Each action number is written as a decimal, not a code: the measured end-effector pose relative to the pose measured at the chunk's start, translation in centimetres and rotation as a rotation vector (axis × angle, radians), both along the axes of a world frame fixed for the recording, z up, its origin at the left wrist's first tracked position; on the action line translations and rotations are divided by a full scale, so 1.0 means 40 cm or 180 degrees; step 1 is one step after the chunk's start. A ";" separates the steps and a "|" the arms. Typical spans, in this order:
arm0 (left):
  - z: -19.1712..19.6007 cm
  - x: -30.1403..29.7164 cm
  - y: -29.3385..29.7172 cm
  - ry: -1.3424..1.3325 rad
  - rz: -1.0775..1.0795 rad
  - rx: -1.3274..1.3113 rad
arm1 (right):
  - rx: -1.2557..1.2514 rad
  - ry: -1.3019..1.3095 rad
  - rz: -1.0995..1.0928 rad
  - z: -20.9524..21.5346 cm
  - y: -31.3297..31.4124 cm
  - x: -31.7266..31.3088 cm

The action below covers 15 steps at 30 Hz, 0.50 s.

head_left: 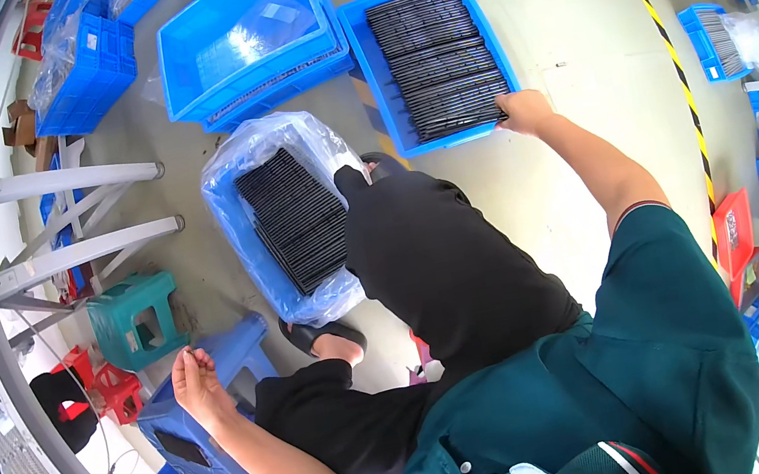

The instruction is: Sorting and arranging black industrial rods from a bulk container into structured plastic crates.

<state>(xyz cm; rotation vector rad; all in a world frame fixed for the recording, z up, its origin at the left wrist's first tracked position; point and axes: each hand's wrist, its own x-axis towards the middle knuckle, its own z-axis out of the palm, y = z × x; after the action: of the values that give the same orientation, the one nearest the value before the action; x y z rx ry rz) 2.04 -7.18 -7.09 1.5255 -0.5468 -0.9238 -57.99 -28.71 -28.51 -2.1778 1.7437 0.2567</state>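
Lower left of the frame, your left hand (198, 386) pinches a small dark piece above the blue stool (223, 386). Upper centre, your right hand (525, 110) grips the near corner of the blue tray (361, 47) of black strips on the floor.

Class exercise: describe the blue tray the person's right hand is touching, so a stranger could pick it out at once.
Start at the pale floor ahead of the person's knees. The blue tray lies beside two stacked blue crates, with the right hand at its near corner. Unlike its neighbours, it is shallow and filled with flat rows of dark strips.
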 end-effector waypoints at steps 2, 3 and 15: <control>-0.006 0.003 0.003 -0.0046 0.0034 0.0103 | 0.0221 0.0140 0.0296 0.003 -0.013 0.013; -0.010 0.004 0.006 -0.0062 0.0029 0.0120 | 0.0368 0.0192 0.0361 0.003 -0.022 0.017; -0.020 0.004 0.008 -0.0192 0.0353 0.0603 | 0.0007 -0.0100 0.0552 -0.159 -0.046 -0.022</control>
<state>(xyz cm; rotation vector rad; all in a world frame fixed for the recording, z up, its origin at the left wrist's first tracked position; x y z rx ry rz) 2.20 -6.86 -7.91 1.7414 -0.4219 -0.8652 -58.87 -30.55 -34.86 -2.3213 1.5391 0.2648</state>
